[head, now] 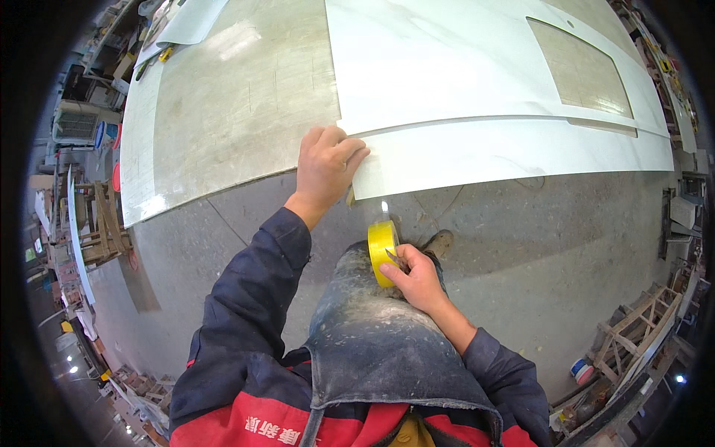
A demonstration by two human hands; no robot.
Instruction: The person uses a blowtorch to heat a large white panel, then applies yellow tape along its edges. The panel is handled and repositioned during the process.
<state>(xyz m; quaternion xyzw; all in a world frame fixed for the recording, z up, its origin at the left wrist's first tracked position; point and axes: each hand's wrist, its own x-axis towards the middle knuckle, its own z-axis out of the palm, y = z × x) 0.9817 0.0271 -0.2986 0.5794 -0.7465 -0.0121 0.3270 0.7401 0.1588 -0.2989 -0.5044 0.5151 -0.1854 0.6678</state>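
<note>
My right hand (pixel 416 276) holds a roll of yellow adhesive tape (pixel 381 251) on its side above my legs. A small dark pointed piece, perhaps a blade, shows by the thumb of that hand. From the roll a clear strip of tape (pixel 384 208) seems to run up towards a narrow white slab strip (pixel 475 148). My left hand (pixel 332 162) is at the left end of this strip, its fingers curled and touching the corner; whether they pinch the tape end is hidden. Behind the strip, across a thin gap, lies a large white marble-look slab (pixel 435 67) with a rectangular cutout.
Slab and strip lie on a worn worktable (pixel 240 112); the strip overhangs its front edge. A small yellow tool (pixel 166 54) and sheets are at the far left. Wooden trestles (pixel 103 223) stand left, a wooden frame (pixel 637 329) and a bucket (pixel 581 371) lower right.
</note>
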